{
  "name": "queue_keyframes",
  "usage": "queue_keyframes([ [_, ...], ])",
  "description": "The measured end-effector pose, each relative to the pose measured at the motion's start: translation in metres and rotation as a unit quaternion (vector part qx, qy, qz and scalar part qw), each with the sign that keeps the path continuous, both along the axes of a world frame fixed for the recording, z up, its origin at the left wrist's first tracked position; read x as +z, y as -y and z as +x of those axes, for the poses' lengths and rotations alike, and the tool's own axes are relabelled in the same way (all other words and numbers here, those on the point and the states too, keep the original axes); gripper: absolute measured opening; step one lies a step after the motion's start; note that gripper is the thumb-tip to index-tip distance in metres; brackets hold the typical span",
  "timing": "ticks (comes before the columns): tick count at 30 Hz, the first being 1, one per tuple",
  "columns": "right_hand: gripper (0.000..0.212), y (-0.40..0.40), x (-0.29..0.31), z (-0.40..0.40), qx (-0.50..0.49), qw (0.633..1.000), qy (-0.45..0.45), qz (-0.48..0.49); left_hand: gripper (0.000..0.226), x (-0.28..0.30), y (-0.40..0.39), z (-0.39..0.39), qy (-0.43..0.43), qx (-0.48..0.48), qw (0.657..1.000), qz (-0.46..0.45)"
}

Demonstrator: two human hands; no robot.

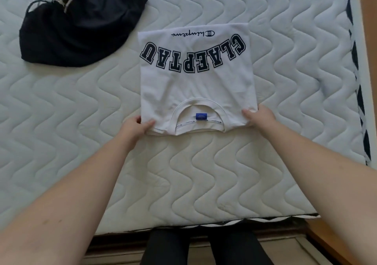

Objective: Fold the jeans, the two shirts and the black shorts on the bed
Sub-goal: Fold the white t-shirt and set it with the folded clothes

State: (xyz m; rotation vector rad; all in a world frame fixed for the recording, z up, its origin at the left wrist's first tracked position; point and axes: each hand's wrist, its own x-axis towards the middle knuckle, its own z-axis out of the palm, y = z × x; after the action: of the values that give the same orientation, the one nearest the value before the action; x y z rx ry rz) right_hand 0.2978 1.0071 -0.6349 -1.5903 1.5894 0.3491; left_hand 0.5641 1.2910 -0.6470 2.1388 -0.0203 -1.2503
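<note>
The bed (pixel 285 81) runs wide and quilted, bare along its near and right edges. The black shorts (pixel 77 26) lie crumpled far left — cut off at the top. The folded white shirt (pixel 195 81) sits mid-bed, the left hand (pixel 135 127) and right hand (pixel 260 115) each pinching a near corner.

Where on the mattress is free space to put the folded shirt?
Bare mattress lies right of the white shirt, up to the edge. Another free strip runs between the shirt and the near edge. The far left is crowded by the black shorts.
</note>
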Motion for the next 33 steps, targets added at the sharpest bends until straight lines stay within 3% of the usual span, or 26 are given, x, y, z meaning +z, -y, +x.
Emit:
queue_keyframes([
  [3, 0.045, 0.002, -0.001, -0.010, -0.033, 0.998, 0.062, -0.006, 0.028, 0.007, 0.004, -0.003, -0.081, 0.118, 0.986, -0.086],
  [6, 0.038, -0.009, -0.001, -0.022, -0.107, 0.986, 0.126, 0.027, 0.013, 0.005, 0.003, -0.015, -0.076, 0.187, 0.977, -0.061],
  [7, 0.039, -0.014, -0.001, -0.024, -0.113, 0.985, 0.127, 0.037, 0.006, 0.004, 0.002, -0.020, -0.066, 0.209, 0.974, -0.052],
  [11, 0.059, -0.025, -0.012, -0.029, -0.066, 0.993, 0.092, -0.020, 0.015, -0.004, 0.002, -0.036, -0.043, 0.278, 0.957, -0.068],
  [13, 0.056, -0.029, -0.016, -0.031, -0.061, 0.993, 0.095, -0.030, 0.012, -0.004, 0.002, -0.044, -0.065, 0.303, 0.945, -0.104],
  [16, 0.048, -0.031, -0.015, -0.036, -0.054, 0.992, 0.107, -0.036, 0.024, -0.003, 0.002, -0.054, -0.117, 0.322, 0.929, -0.140],
  [19, 0.064, -0.031, -0.019, -0.045, -0.097, 0.988, 0.121, -0.021, 0.028, -0.002, 0.005, -0.061, -0.119, 0.341, 0.923, -0.135],
  [23, 0.030, -0.038, -0.002, -0.038, -0.117, 0.984, 0.128, -0.027, 0.023, -0.008, 0.006, -0.065, -0.077, 0.335, 0.931, -0.124],
  [28, 0.037, -0.041, -0.002, -0.048, -0.077, 0.992, 0.086, -0.047, 0.020, -0.011, -0.003, -0.070, -0.054, 0.333, 0.933, -0.124],
  [33, 0.028, -0.060, 0.002, -0.053, -0.098, 0.990, 0.103, -0.023, 0.012, -0.002, -0.008, -0.070, -0.073, 0.355, 0.923, -0.129],
])
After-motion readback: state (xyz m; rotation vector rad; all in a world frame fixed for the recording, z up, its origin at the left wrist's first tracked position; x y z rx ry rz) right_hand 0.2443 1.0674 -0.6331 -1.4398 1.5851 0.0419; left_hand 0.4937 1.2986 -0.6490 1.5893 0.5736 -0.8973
